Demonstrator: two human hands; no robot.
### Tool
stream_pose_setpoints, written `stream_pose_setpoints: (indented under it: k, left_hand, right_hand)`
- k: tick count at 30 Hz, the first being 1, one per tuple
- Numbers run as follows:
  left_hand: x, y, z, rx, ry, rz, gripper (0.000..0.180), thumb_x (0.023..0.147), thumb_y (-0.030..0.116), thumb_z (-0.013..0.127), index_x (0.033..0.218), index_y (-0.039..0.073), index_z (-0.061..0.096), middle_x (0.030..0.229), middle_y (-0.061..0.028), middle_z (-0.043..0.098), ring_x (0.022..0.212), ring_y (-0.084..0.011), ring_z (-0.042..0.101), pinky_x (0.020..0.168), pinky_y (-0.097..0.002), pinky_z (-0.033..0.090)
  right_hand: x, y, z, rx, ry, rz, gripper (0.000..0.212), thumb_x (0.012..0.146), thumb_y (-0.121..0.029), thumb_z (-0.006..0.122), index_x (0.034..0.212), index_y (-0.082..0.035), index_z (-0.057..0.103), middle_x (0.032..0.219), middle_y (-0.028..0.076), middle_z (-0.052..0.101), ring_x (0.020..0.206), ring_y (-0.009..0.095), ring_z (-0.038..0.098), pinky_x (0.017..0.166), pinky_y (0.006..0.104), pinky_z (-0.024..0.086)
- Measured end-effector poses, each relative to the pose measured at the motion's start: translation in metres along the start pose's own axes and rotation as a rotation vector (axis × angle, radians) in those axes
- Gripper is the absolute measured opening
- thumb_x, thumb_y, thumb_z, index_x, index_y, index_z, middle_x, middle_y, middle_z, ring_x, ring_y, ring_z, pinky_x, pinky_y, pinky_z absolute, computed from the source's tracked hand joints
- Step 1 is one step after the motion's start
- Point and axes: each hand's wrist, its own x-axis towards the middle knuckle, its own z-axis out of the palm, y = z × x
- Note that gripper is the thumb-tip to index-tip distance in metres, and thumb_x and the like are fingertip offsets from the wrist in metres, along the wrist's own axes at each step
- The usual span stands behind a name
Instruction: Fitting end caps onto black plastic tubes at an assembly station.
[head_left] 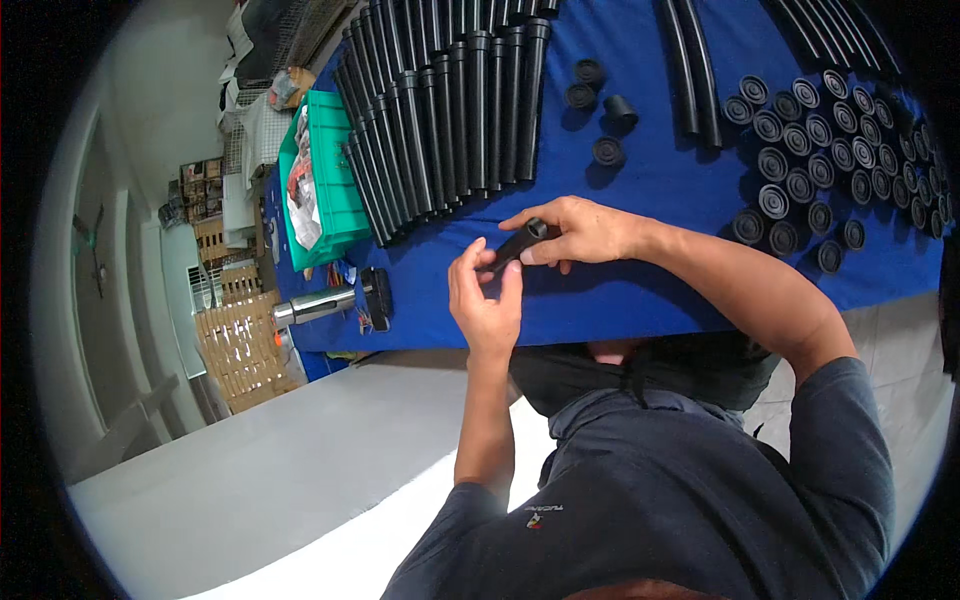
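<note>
A black tube (514,245) is held at a slant above the near edge of the blue-covered table (620,310), its hollow end toward the upper right. My left hand (484,298) has its fingers and thumb closed around the lower end. With thumb and fingers, my right hand (585,232) grips the tube near the hollow end. Part of the tube is hidden by the fingers. Beyond my hands, several long black tubes (480,110) with wider ends lie in overlapping rows. Round black caps (607,152) sit loose on the cloth past my right hand.
A green crate (335,180) with plastic-wrapped contents stands at the left. Near it lies a shiny metal cylinder (318,305) with a black base. Many ringed black caps (798,185) cover the right side. Two long black tubes (690,75) lie at the back.
</note>
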Motion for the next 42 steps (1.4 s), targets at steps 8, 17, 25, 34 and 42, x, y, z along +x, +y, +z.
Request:
stream_pose_setpoints:
  k: [8, 17, 25, 34, 42]
  left_hand:
    - [0.002, -0.027, 0.004, 0.118, -0.116, 0.011, 0.032, 0.08, 0.006, 0.074, 0.109, -0.001, 0.062, 0.101, -0.0159, 0.067, 0.091, -0.0282, 0.065, 0.083, -0.0374, 0.052]
    - [0.01, 0.012, -0.031, -0.792, 0.216, -0.28, 0.031, 0.094, 0.01, 0.065, 0.122, -0.002, 0.059, 0.117, -0.0168, 0.066, 0.103, -0.0211, 0.064, 0.089, -0.0326, 0.051]
    - [-0.019, -0.042, -0.004, -1.61, 0.22, -1.065, 0.019, 0.099, 0.022, 0.06, 0.1, 0.003, 0.065, 0.093, -0.0094, 0.072, 0.077, -0.0191, 0.072, 0.067, -0.0258, 0.063]
    - [-0.024, 0.003, -0.003, -1.31, 0.068, -1.331, 0.035, 0.101, 0.038, 0.056, 0.089, 0.006, 0.06, 0.077, -0.0027, 0.063, 0.064, -0.0146, 0.06, 0.052, -0.0223, 0.048]
    - [0.016, 0.055, -0.005, -0.807, -0.029, -0.29, 0.013, 0.095, 0.008, 0.062, 0.084, 0.004, 0.056, 0.066, -0.0053, 0.057, 0.052, -0.0099, 0.05, 0.047, -0.0229, 0.039]
  right_hand:
    - [0.0, -0.004, -0.004, -0.034, -0.067, -0.063, 0.056, 0.088, -0.022, 0.072, 0.137, -0.001, 0.055, 0.089, 0.01, 0.068, 0.068, 0.013, 0.062, 0.064, 0.028, 0.056]
    - [0.005, 0.025, 0.002, -0.504, 0.2, -0.501, 0.068, 0.083, -0.017, 0.075, 0.143, -0.001, 0.048, 0.1, 0.01, 0.067, 0.076, 0.017, 0.064, 0.071, 0.0317, 0.057]
    - [-0.001, -0.008, -0.002, -0.083, -0.152, -0.076, 0.061, 0.084, -0.011, 0.07, 0.142, -0.007, 0.051, 0.093, 0.008, 0.065, 0.081, 0.014, 0.062, 0.071, 0.0302, 0.055]
    - [-0.003, -0.006, -0.002, 0.055, -0.182, -0.087, 0.053, 0.089, -0.007, 0.065, 0.14, -0.009, 0.054, 0.091, 0.004, 0.065, 0.08, 0.013, 0.062, 0.069, 0.0281, 0.054]
    - [0.001, 0.007, -0.004, -0.173, -0.091, -0.115, 0.041, 0.085, -0.015, 0.072, 0.124, -0.005, 0.063, 0.084, 0.008, 0.068, 0.075, 0.015, 0.064, 0.07, 0.0323, 0.053]
